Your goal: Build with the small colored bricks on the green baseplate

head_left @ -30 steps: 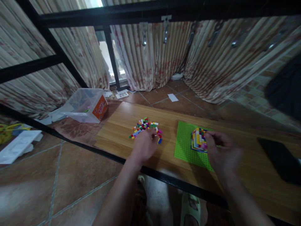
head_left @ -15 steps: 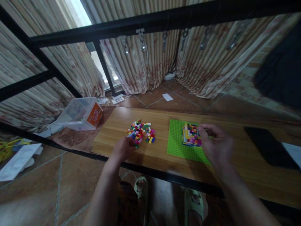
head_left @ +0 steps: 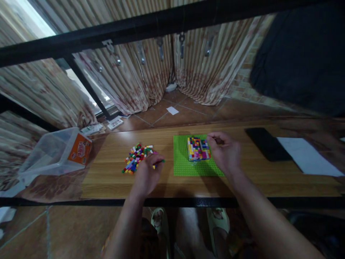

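Observation:
My left hand (head_left: 149, 172) is over the right side of a pile of loose toy bricks (head_left: 134, 158), pinching a small green brick (head_left: 162, 160) between its fingertips. A green studded baseplate (head_left: 180, 167) lies on the wooden table to the right of the pile. On it stands a low block of many-coloured bricks (head_left: 196, 148), with a gap in its top layer towards the right. My right hand (head_left: 226, 149) is closed at the block's right edge, thumb and finger together. Whatever its fingertips may hold is hidden.
A clear plastic box (head_left: 54, 151) with an orange label stands beyond the table's left end. To the right lie a black phone-like slab (head_left: 268, 144) and white paper (head_left: 309, 156). A dark metal bar (head_left: 140, 25) with hanging clips crosses above the table.
My view has swung to the right. My left hand has risen slightly from the pile towards the baseplate, and a green brick now shows in its fingers. My right hand has shifted off the block's top.

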### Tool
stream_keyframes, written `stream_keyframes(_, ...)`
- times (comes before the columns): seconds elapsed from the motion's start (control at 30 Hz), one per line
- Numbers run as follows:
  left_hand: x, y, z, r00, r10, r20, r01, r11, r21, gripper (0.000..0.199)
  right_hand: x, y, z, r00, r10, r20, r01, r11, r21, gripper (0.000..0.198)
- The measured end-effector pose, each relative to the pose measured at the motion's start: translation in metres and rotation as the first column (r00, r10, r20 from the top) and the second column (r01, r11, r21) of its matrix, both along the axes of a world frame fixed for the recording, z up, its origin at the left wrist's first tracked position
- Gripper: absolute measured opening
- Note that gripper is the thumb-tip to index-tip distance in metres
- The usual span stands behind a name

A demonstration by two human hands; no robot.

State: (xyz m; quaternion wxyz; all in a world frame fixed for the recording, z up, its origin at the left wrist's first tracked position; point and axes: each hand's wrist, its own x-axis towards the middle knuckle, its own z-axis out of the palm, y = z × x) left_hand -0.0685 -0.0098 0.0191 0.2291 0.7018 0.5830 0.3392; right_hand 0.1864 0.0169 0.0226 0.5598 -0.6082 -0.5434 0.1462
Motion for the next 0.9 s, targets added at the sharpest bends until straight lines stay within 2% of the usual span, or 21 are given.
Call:
stream_keyframes(0.03,0.017,0.0,-0.002,0.998,-0.066,0.007,0.066,0.998,0.007,0.018,0.0,0.0,-0.001,1.0,0.006,-0.002,-0.006,1.0,-0.007,0.018)
stream_keyframes(0.13,0.055,0.003,-0.006,0.987,-0.162,-0.018,0.163,0.986,0.039,0.024,0.001,-0.002,-0.001,0.999,0.027,0.017,-0.026,0.999,-0.035,0.018)
stream_keyframes(0.23,0.074,0.008,-0.007,0.975,-0.209,-0.073,0.213,0.975,0.062,0.021,0.003,-0.002,-0.002,0.997,0.051,0.049,-0.049,0.997,-0.051,0.018)
stream_keyframes(0.37,0.083,0.014,-0.006,0.962,-0.249,-0.11,0.259,0.961,0.095,0.018,0.007,-0.002,-0.003,0.993,0.08,0.082,-0.075,0.995,-0.07,0.019)
stream_keyframes(0.63,0.091,0.019,-0.01,0.961,-0.24,-0.14,0.264,0.946,0.187,0.018,0.008,-0.002,-0.004,0.991,0.095,0.095,-0.087,0.992,-0.09,0.018)
stream_keyframes(0.73,0.092,0.02,-0.011,0.971,-0.198,-0.135,0.221,0.957,0.185,0.022,0.01,0.0,-0.006,0.99,0.097,0.1,-0.088,0.992,-0.094,0.018)
stream_keyframes(0.9,0.093,0.02,-0.014,0.988,-0.122,-0.098,0.134,0.983,0.127,0.041,0.008,0.004,-0.012,0.983,0.13,0.133,-0.114,0.986,-0.118,0.023)
